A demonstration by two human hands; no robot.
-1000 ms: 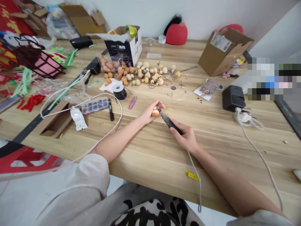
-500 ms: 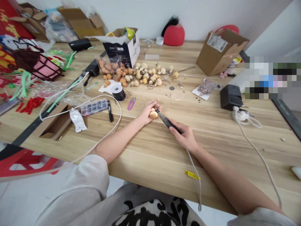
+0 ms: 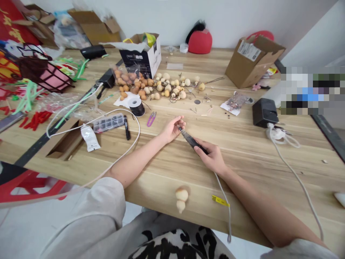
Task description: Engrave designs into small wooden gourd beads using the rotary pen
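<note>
Right grip (image 3: 212,157) wrapped around black tool (image 3: 192,140), left grip (image 3: 171,130) loosely spread, gourd (image 3: 181,197) near table edge (image 3: 161,201), purple snips (image 3: 151,119), spool (image 3: 138,108) beyond

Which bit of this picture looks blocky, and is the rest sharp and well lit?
Head view: mosaic squares hide a patch at the right edge; head view again: light is bright and fairly even, with a faint shadow beside the gourd near the wooden table's front edge; same view: slightly soft, so the handheld tool's tip is hard to make out.

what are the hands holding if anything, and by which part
The right hand grips the dark tool by its corded end; the left hand, open near the tool's tip, shows nothing held.
</note>
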